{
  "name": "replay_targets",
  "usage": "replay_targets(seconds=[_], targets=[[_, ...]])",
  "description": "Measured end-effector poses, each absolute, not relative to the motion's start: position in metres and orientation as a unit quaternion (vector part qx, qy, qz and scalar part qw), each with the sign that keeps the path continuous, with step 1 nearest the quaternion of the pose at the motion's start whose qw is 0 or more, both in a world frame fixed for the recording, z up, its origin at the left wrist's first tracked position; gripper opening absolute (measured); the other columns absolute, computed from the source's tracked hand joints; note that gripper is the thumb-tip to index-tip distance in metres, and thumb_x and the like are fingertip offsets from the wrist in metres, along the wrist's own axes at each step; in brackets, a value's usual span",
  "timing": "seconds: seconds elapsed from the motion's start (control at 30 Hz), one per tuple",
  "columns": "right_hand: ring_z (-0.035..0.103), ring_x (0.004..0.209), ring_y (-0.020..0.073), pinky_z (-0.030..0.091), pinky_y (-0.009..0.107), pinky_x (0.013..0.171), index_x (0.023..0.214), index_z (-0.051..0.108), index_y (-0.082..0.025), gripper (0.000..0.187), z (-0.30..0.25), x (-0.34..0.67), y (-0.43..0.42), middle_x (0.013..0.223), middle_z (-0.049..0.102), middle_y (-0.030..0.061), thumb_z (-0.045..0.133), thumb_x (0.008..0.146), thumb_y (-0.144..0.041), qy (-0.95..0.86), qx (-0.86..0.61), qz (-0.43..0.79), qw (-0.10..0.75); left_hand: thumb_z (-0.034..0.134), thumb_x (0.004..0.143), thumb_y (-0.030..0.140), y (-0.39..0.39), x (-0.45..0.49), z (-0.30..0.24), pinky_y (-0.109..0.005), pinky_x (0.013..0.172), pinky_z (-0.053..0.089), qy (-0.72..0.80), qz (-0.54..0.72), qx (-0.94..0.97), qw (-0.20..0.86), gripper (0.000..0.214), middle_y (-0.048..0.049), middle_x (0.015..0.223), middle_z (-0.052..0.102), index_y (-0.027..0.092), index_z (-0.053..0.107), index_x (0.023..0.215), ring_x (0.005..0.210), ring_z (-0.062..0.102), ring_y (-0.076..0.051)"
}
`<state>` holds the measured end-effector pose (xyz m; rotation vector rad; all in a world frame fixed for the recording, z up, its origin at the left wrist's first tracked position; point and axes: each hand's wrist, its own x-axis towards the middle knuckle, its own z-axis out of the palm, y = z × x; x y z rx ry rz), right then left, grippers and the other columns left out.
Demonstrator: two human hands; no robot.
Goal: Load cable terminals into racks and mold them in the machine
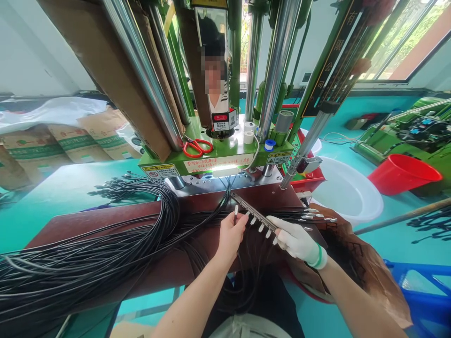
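Count at this moment: two hands, the left hand [230, 237] bare, the right hand [298, 241] wearing one white glove [299, 241]. One metal bar [255, 218], with about six metal connector tips [261, 227] along it. Black cables [88, 253] too numerous to count. One green moulding press [214, 155] with four chrome columns [278, 61]. One pair of red-handled scissors [198, 147]. Two white rolls [249, 133]. One white basin [347, 190]. One red bucket [404, 173].

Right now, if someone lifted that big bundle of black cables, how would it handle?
The black cables look thin and floppy, curving over the brown bench edge, so they would likely drape. Lying loose, they may slip apart or tangle.
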<state>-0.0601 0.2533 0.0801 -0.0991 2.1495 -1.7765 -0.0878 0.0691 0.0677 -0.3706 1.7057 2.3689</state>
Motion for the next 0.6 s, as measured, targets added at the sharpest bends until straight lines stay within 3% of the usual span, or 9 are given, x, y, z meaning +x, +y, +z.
replay_targets(seconds=[0.1, 0.27, 0.6], targets=[[0.037, 0.044, 0.0073, 0.028, 0.018, 0.035, 0.128, 0.044, -0.008, 0.058, 0.08, -0.061, 0.254, 0.05, 0.044, -0.0029, 0.048, 0.08, -0.04, 0.763, -0.045, -0.623, 0.167, 0.063, 0.065, 0.046, 0.068, -0.088, 0.067, -0.015, 0.03, 0.013, 0.593, 0.79, -0.119, 0.098, 0.035, 0.0126, 0.038, 0.026, 0.019, 0.041, 0.065, 0.031, 0.017, -0.001], [0.031, 0.035, 0.0052, 0.02, 0.016, 0.029, 0.132, 0.036, -0.006, 0.07, 0.084, -0.062, 0.257, 0.049, 0.045, -0.004, 0.048, 0.076, -0.046, 0.729, 0.016, -0.652, 0.209, 0.044, 0.078, 0.055, 0.065, -0.087, 0.073, -0.015, 0.031, 0.016, 0.597, 0.791, -0.074, 0.115, 0.039, 0.0084, 0.041, 0.035, 0.019, 0.039, 0.065, 0.033, 0.024, -0.003], [0.03, 0.039, 0.0041, 0.018, 0.016, 0.029, 0.127, 0.042, -0.004, 0.067, 0.106, -0.063, 0.251, 0.054, 0.043, -0.0028, 0.052, 0.076, -0.047, 0.706, -0.015, -0.67, 0.227, 0.048, 0.075, 0.054, 0.055, -0.092, 0.076, -0.015, 0.029, 0.016, 0.594, 0.78, -0.043, 0.191, 0.041, 0.0087, 0.042, 0.032, 0.019, 0.033, 0.058, 0.031, 0.021, -0.002]])
